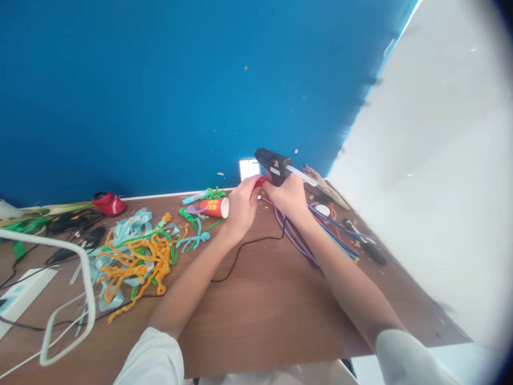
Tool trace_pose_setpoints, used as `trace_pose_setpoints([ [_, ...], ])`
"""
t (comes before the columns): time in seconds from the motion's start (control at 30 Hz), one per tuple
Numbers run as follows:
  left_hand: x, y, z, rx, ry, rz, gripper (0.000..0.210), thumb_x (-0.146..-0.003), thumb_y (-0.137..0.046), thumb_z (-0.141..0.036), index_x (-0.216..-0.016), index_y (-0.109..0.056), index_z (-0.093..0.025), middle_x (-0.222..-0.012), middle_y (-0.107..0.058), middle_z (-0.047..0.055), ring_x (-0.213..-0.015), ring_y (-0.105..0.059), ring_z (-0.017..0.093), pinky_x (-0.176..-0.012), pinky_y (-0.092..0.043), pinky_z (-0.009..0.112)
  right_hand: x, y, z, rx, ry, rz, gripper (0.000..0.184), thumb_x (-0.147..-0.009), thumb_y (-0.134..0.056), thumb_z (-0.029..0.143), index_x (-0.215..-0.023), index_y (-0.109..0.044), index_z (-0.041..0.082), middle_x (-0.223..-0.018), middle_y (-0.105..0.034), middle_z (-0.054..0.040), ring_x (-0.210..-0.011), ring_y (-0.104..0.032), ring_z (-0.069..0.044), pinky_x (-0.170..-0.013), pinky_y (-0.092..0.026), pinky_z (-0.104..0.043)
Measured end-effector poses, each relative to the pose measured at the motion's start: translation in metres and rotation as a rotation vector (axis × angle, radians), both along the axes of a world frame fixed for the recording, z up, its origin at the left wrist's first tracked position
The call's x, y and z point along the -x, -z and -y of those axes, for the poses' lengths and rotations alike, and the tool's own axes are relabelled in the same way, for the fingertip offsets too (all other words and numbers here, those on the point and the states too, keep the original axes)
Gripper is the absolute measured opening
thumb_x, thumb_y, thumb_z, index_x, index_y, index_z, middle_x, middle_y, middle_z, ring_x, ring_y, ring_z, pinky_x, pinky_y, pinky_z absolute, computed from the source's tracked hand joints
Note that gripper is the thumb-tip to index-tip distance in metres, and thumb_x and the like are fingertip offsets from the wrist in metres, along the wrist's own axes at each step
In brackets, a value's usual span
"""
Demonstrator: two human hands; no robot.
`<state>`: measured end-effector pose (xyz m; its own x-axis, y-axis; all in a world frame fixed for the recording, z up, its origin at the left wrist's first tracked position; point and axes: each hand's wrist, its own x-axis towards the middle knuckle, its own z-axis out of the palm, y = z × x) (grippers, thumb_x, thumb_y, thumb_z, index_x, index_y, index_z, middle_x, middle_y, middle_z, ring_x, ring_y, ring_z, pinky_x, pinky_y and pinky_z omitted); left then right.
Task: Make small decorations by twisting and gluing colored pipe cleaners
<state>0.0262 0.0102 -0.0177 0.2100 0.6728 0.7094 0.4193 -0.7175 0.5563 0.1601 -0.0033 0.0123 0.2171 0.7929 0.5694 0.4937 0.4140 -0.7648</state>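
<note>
My right hand (289,197) is wrapped round the grip of a black glue gun (273,161), whose nozzle points to the left. A whitish glue stick (302,175) juts from its back end. Just left of it, my left hand (241,206) pinches a small red piece (261,181), too small to tell its kind; the right hand's fingertips are close to it. A lit phone (249,168) leans against the wall behind my hands. Left of my left hand lies a red paper cup (215,207) on its side.
Orange pipe cleaners (138,262) and light blue ribbon (134,227) are heaped on the left of the table (264,315). A white power strip (26,294) and white frame (86,272) stand nearer. Purple pipe cleaners (294,235) and a utility knife (368,246) lie right. A black cord (248,243) crosses the table.
</note>
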Motion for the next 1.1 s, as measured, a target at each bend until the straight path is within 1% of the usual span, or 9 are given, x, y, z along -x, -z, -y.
trace_pose_setpoints([
  [0.1, 0.0, -0.001, 0.0, -0.006, -0.019, -0.014, 0.029, -0.099, -0.047, -0.022, -0.12, -0.066, -0.017, -0.115, -0.072, 0.009, -0.099, -0.07, 0.02, -0.088, -0.057, 0.033, 0.0, -0.003, 0.001, 0.0, 0.0, -0.006, 0.008, -0.071, -0.059, 0.021, -0.079, -0.058, 0.021, -0.073, -0.062, -0.0012, -0.067, -0.054, -0.018, -0.066, -0.046, -0.034],
  [0.2, -0.001, -0.001, 0.0, -0.029, -0.046, -0.038, 0.029, -0.097, -0.051, -0.018, -0.122, -0.065, -0.017, -0.115, -0.073, 0.009, -0.103, -0.07, 0.021, -0.091, -0.055, 0.033, 0.0, -0.005, 0.003, 0.006, 0.001, -0.014, 0.008, -0.071, -0.059, 0.021, -0.079, -0.056, 0.021, -0.07, -0.06, -0.0002, -0.065, -0.052, -0.017, -0.066, -0.046, -0.034],
  [0.27, -0.002, -0.002, 0.0, -0.03, -0.061, -0.038, 0.029, -0.095, -0.054, -0.017, -0.122, -0.065, -0.017, -0.112, -0.074, 0.009, -0.101, -0.071, 0.021, -0.091, -0.054, 0.032, 0.0, -0.006, 0.003, 0.009, 0.007, -0.023, 0.009, -0.071, -0.06, 0.021, -0.079, -0.055, 0.022, -0.071, -0.061, -0.0006, -0.066, -0.054, -0.018, -0.066, -0.047, -0.034],
  [0.4, -0.001, -0.003, -0.002, 0.012, -0.067, -0.02, 0.024, -0.094, -0.056, -0.019, -0.115, -0.068, -0.017, -0.102, -0.076, 0.008, -0.089, -0.072, 0.019, -0.082, -0.054, 0.029, -0.001, -0.004, 0.002, 0.0, 0.016, -0.02, 0.007, -0.073, -0.061, 0.024, -0.078, -0.056, 0.022, -0.075, -0.063, -0.0027, -0.07, -0.056, -0.019, -0.07, -0.048, -0.036],
  [0.5, 0.002, -0.004, -0.004, 0.031, -0.052, -0.032, 0.024, -0.095, -0.055, -0.022, -0.114, -0.068, -0.018, -0.101, -0.076, 0.008, -0.089, -0.071, 0.02, -0.08, -0.053, 0.029, -0.003, -0.003, -0.001, 0.008, 0.003, -0.012, 0.008, -0.073, -0.062, 0.025, -0.079, -0.057, 0.021, -0.075, -0.064, -0.003, -0.071, -0.057, -0.02, -0.07, -0.048, -0.036],
  [0.63, 0.007, -0.009, -0.008, 0.064, -0.04, -0.059, 0.022, -0.094, -0.055, -0.022, -0.109, -0.071, -0.019, -0.09, -0.077, 0.005, -0.08, -0.07, 0.019, -0.073, -0.051, 0.027, -0.008, -0.001, -0.006, 0.022, -0.044, 0.038, 0.013, -0.071, -0.065, 0.026, -0.083, -0.061, 0.021, -0.078, -0.066, -0.0023, -0.074, -0.06, -0.021, -0.07, -0.048, -0.037],
  [0.77, 0.01, -0.015, -0.008, 0.117, -0.05, -0.07, 0.019, -0.093, -0.057, -0.023, -0.102, -0.073, -0.019, -0.08, -0.075, 0.003, -0.07, -0.068, 0.017, -0.067, -0.048, 0.026, -0.01, 0.003, -0.009, 0.04, -0.088, 0.049, 0.011, -0.073, -0.064, 0.028, -0.082, -0.062, 0.022, -0.077, -0.066, -0.0015, -0.074, -0.06, -0.021, -0.068, -0.048, -0.036],
  [0.97, 0.009, -0.015, -0.006, 0.176, -0.047, -0.021, 0.019, -0.092, -0.057, -0.026, -0.099, -0.072, -0.019, -0.078, -0.074, 0.002, -0.069, -0.067, 0.016, -0.065, -0.048, 0.025, -0.007, 0.008, -0.01, -0.003, -0.08, -0.022, 0.016, -0.074, -0.065, 0.028, -0.087, -0.064, 0.021, -0.083, -0.068, -0.003, -0.078, -0.062, -0.022, -0.071, -0.05, -0.037],
  [1.1, 0.008, -0.013, -0.008, 0.192, 0.008, 0.019, 0.018, -0.088, -0.06, -0.021, -0.102, -0.071, -0.02, -0.09, -0.077, 0.004, -0.078, -0.07, 0.018, -0.068, -0.051, 0.026, -0.006, 0.005, -0.008, 0.01, -0.041, -0.028, 0.015, -0.072, -0.064, 0.025, -0.087, -0.063, 0.022, -0.081, -0.068, -0.0027, -0.077, -0.061, -0.022, -0.072, -0.051, -0.038],
])
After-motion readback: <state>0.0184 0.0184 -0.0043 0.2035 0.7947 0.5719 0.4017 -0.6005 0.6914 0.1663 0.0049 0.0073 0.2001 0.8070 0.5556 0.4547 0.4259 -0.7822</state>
